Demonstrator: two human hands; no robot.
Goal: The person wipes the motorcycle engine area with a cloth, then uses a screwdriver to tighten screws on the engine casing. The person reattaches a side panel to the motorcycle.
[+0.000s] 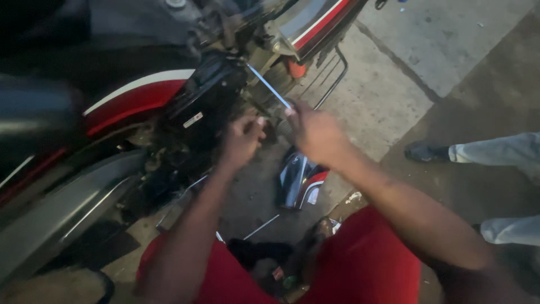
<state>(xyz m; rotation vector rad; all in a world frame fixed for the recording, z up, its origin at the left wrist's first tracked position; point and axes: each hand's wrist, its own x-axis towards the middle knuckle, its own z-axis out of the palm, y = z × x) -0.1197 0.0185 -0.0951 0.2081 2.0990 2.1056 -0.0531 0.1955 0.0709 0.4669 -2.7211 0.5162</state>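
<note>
A black and red motorcycle (135, 95) fills the upper left, its side opened up around a black box-like part (205, 93). My right hand (315, 135) is shut on a long thin metal rod (269, 86), whose far end points up into the motorcycle's frame. My left hand (243, 141) is curled shut just beside it, close to the black part; what it grips is hidden. Both forearms reach forward over my red-clothed knees.
A removed black, red and silver side panel (301, 180) lies on the concrete floor. A thin rod (261, 227) and small scraps lie near my knees. Another person's legs and dark shoe (424, 152) stand at the right.
</note>
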